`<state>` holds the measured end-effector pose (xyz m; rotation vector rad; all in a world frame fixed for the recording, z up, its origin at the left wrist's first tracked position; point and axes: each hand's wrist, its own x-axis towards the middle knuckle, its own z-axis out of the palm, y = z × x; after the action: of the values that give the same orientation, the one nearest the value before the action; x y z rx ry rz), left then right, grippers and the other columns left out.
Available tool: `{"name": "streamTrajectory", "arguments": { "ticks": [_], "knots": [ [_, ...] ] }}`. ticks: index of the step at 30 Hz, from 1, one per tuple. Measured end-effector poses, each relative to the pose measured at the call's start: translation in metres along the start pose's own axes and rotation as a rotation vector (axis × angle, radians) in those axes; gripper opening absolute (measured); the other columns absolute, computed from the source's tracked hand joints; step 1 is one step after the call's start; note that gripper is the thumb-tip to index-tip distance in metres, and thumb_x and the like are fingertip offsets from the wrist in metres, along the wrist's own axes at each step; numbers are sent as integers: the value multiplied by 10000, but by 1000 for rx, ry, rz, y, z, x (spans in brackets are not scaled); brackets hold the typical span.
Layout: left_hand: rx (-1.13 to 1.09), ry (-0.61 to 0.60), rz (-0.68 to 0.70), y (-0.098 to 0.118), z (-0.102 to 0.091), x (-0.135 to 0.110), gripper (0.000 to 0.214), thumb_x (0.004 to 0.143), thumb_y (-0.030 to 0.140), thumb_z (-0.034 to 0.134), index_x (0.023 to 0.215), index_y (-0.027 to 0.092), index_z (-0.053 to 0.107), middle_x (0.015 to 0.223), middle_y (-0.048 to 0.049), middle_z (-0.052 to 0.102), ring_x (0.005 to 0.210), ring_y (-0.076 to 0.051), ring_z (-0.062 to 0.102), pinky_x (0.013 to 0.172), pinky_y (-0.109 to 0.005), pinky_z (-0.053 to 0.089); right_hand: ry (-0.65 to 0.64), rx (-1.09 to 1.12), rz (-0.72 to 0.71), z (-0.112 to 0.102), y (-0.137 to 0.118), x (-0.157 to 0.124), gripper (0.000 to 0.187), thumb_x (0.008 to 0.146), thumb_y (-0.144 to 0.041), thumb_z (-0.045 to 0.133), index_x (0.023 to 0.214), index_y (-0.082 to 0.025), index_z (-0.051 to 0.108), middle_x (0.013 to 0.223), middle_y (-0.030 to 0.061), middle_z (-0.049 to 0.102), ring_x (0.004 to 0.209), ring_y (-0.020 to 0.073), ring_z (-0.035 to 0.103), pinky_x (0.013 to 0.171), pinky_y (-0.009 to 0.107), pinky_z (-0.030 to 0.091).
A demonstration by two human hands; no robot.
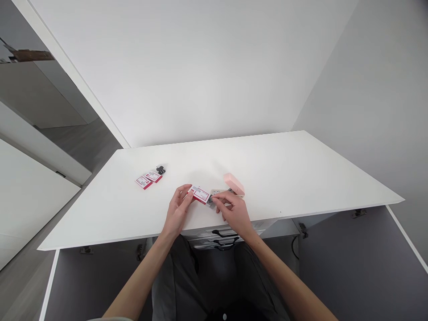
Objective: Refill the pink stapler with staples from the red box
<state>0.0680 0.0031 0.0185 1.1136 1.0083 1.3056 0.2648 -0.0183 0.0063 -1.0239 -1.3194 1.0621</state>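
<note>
My left hand [179, 208] holds a small red and white staple box [199, 195] by its left end, just above the white table [287, 178]. My right hand [232, 210] pinches a grey strip of staples [211, 200] at the box's right end. A pink stapler [233, 185] lies open on the table right behind my right hand, its metal tray showing.
Two more red and white staple boxes [148, 179] lie to the left on the table, with a small black object [161, 170] beside them. Drawers with black handles [223, 238] sit under the table's front edge, near my knees.
</note>
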Motion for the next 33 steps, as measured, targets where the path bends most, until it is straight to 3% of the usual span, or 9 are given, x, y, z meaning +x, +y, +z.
{"name": "streamTrajectory", "arguments": {
  "ticks": [7,11,17,22,33],
  "knots": [
    [-122,-1,-59,4,2,2,360,878,436,774,1145,215,675,1095,-59,732,1051,-212,676,1065,-413,480,32,-44,-60,0,1,-1,241,975,-413,645,996,-234,807,1105,87,705,636,123,635,434,255,486],
    [-159,24,-85,5,2,3,358,876,411,782,1148,203,677,1088,-66,742,1033,-200,679,1073,-415,478,-1,-125,-144,-2,3,-2,259,998,-407,610,1050,-263,819,1164,96,665,766,152,656,543,282,562],
    [-202,44,-100,4,2,4,370,865,379,794,1164,201,667,1076,-72,754,1034,-212,696,1082,-441,474,-23,-73,-97,-4,2,-4,266,994,-433,618,1137,-264,765,1200,108,627,782,159,679,475,246,514],
    [-236,32,-114,4,1,5,379,861,370,796,1173,202,663,1049,-70,757,1019,-221,709,1093,-464,467,-29,-73,-114,-3,1,-4,255,985,-421,636,1158,-261,733,1219,106,621,829,171,698,538,258,545],
    [-84,-75,-66,3,-1,1,419,899,404,754,1276,247,662,1133,-60,730,1092,-223,664,1091,-431,464,-44,-130,-132,-1,1,-3,284,986,-379,626,1228,-273,731,1146,83,639,820,152,663,583,255,532]
  ]
}}
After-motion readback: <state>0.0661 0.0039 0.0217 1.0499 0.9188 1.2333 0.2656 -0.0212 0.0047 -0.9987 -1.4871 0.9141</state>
